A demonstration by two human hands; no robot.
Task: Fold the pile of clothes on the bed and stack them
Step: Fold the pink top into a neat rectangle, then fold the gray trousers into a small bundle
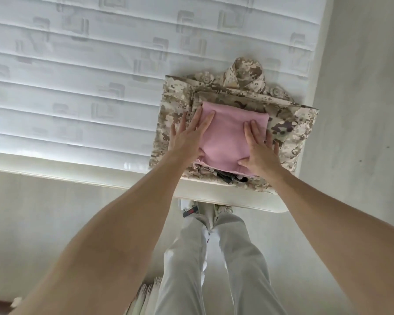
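Observation:
A folded pink garment (pixel 228 137) lies on top of a stack at the near right corner of the bed. Under it is a folded camouflage piece (pixel 280 126), and at the bottom a larger digital-camouflage jacket (pixel 168 119) with its collar pointing away from me. My left hand (pixel 189 135) lies flat on the pink garment's left edge, fingers spread. My right hand (pixel 259 151) presses on its right side, thumb on the near edge. Neither hand grips anything.
The white quilted mattress (pixel 77 87) stretches to the left and far side. Its near edge (pixel 100 176) runs in front of my legs (pixel 214 258). Pale floor (pixel 350 110) lies right of the bed. A dark strap peeks from the stack's near edge (pixel 228 178).

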